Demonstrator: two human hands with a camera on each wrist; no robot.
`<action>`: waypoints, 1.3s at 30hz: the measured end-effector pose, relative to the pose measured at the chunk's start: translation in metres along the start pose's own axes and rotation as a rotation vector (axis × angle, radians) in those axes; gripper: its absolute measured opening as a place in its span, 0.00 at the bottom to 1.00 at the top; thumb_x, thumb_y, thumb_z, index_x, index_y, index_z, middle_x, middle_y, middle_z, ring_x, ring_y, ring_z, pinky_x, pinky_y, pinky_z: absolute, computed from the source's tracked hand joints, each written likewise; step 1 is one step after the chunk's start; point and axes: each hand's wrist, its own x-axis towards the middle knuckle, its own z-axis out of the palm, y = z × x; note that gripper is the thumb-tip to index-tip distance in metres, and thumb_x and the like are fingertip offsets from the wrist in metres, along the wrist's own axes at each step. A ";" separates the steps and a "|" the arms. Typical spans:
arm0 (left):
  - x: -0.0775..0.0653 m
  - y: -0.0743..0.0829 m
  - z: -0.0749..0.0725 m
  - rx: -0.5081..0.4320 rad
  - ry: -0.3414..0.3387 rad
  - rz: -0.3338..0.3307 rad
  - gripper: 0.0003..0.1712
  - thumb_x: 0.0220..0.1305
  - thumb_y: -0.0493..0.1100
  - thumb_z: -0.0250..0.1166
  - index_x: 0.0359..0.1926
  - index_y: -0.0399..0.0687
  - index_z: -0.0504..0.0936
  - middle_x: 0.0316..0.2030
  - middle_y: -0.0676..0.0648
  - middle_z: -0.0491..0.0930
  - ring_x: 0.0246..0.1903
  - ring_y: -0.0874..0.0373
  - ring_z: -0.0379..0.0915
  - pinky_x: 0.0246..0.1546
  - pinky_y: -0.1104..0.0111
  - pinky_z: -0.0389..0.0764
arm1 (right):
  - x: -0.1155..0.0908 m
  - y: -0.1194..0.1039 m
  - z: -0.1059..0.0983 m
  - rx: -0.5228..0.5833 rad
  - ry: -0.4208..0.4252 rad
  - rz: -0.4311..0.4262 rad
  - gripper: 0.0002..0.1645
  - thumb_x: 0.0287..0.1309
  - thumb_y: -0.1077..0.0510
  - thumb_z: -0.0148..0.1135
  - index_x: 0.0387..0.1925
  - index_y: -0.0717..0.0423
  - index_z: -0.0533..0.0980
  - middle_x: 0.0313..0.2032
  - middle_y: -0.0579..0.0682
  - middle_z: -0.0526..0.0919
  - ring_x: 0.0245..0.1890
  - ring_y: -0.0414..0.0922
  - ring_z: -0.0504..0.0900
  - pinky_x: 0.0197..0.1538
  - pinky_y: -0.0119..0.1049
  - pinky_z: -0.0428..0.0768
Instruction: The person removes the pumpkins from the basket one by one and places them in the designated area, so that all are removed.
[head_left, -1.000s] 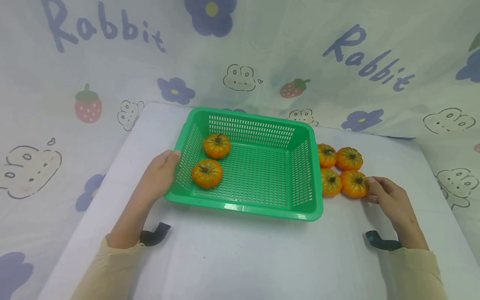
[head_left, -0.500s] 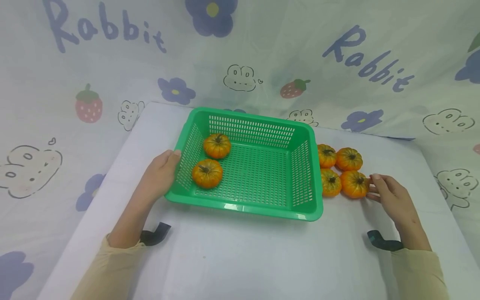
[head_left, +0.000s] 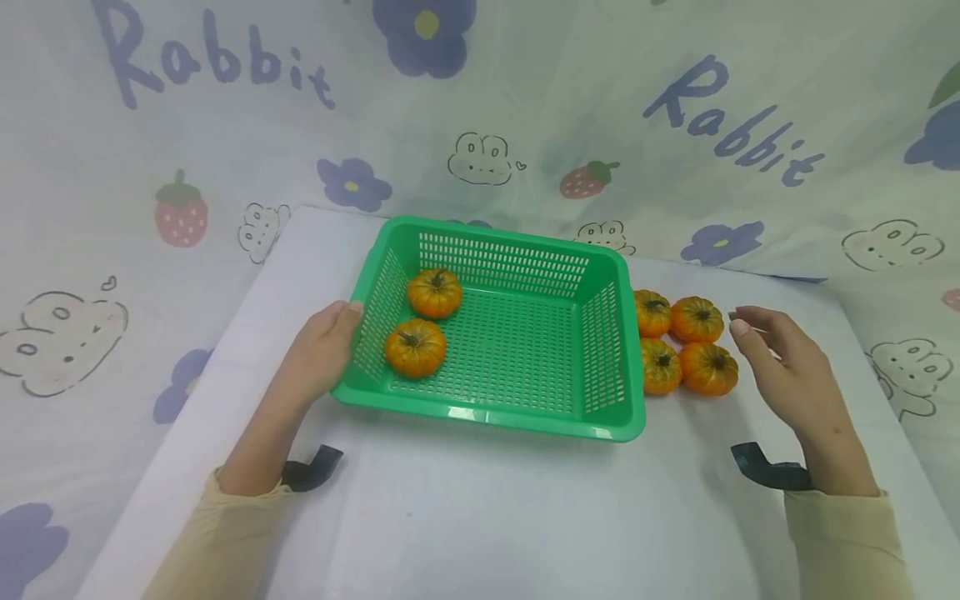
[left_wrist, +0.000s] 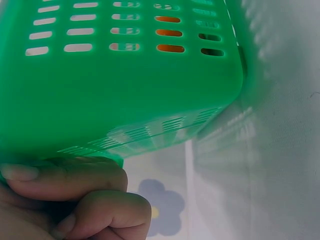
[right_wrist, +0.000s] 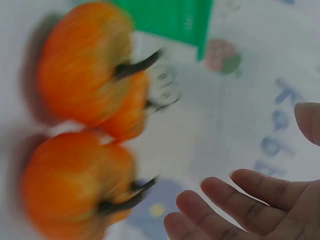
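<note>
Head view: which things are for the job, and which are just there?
Probably job things:
green basket, held by the left hand
two pumpkins inside it
four pumpkins beside it, near the right hand

Probably just there:
white table
rabbit cloth behind
black wrist pieces

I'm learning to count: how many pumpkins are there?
6: two pumpkins inside the green basket, four pumpkins bunched right of it on the table. The basket could hide more.
</note>
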 end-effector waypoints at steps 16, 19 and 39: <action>0.000 -0.001 -0.002 0.013 0.004 0.000 0.35 0.84 0.64 0.34 0.54 0.38 0.72 0.34 0.39 0.76 0.32 0.46 0.74 0.34 0.59 0.79 | 0.022 -0.145 0.025 0.032 -0.245 -0.454 0.33 0.76 0.45 0.61 0.73 0.53 0.67 0.69 0.52 0.73 0.65 0.59 0.76 0.65 0.61 0.74; 0.001 -0.001 -0.001 0.006 0.000 -0.006 0.35 0.84 0.65 0.34 0.54 0.38 0.72 0.35 0.39 0.76 0.32 0.47 0.75 0.34 0.59 0.79 | 0.031 -0.165 0.043 -0.010 -0.323 -0.545 0.35 0.74 0.44 0.64 0.73 0.54 0.68 0.70 0.50 0.73 0.65 0.55 0.76 0.66 0.57 0.75; 0.005 -0.004 -0.002 -0.068 -0.008 -0.007 0.35 0.83 0.65 0.36 0.57 0.39 0.73 0.38 0.38 0.79 0.34 0.47 0.78 0.36 0.58 0.82 | 0.071 -0.255 0.177 -0.235 -0.731 -0.935 0.47 0.65 0.43 0.74 0.75 0.60 0.65 0.67 0.51 0.75 0.63 0.46 0.74 0.69 0.37 0.69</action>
